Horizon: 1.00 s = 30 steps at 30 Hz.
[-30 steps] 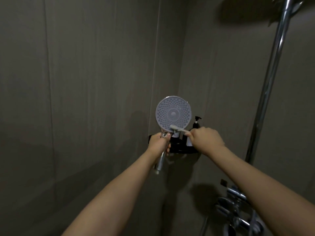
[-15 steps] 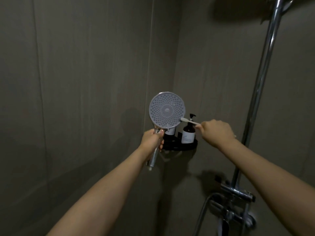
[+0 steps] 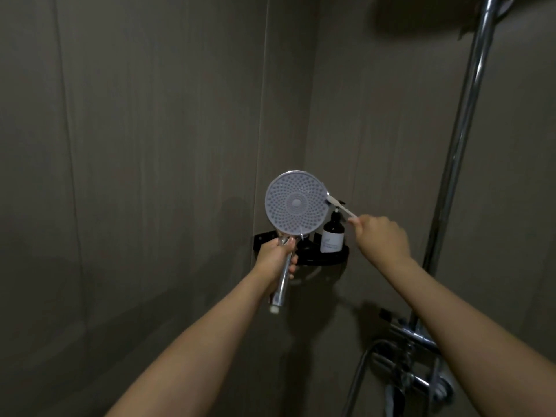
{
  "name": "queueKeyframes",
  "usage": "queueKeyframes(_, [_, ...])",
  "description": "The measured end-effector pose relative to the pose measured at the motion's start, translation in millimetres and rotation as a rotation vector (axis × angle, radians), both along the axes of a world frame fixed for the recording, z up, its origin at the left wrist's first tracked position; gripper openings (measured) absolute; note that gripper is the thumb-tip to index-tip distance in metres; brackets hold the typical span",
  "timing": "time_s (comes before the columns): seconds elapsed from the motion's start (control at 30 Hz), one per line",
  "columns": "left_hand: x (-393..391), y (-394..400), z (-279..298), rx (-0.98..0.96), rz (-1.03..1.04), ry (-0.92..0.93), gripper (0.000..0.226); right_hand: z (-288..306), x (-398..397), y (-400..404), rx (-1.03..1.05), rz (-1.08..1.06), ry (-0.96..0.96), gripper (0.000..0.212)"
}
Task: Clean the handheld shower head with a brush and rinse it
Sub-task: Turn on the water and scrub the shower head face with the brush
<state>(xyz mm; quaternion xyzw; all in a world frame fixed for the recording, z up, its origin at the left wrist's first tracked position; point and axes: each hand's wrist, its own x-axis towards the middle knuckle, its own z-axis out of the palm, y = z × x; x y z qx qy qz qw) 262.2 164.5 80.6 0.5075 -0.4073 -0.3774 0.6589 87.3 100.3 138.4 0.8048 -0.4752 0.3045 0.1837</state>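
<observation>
A round handheld shower head (image 3: 296, 203) with a grey nozzle face turned toward me is held upright in the middle of the view. My left hand (image 3: 275, 260) grips its chrome handle just below the disc. In my right hand (image 3: 380, 237) is a small white brush (image 3: 340, 207), pinched at its handle end. The brush head touches the right rim of the shower face.
A black corner shelf (image 3: 331, 258) on the wall behind carries a dark pump bottle (image 3: 332, 233). On the right a chrome riser pipe (image 3: 460, 139) runs down to the mixer valve (image 3: 412, 359). An overhead shower head (image 3: 421, 13) hangs at top right. Grey tiled walls surround everything.
The brush has moved from the lower edge of the shower face up to its right rim. My right hand has shifted right and away from the left hand.
</observation>
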Motion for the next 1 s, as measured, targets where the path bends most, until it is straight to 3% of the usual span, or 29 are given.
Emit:
queueKeyframes(0.1, [0,1,-7,0.005,0.002,0.012,0.023,-17,1,-1,-0.004,0.033,0.121,0.046])
queueKeyframes(0.23, [-2,-1,-23,0.036,0.006,0.009,0.023,-37,1,-2,0.020,0.043,0.047,0.046])
queueKeyframes(0.37, [-8,-4,-48,0.082,0.015,0.039,0.024,-68,3,-3,0.094,0.086,0.090,0.045])
queueKeyframes(0.57, [-27,-10,-96,0.177,0.000,0.059,0.024,-115,-7,-6,0.312,0.040,-0.104,0.046])
queueKeyframes(1.0, [-84,-22,-189,0.367,-0.046,0.098,0.023,-213,-59,-7,0.494,-0.040,-0.004,0.047])
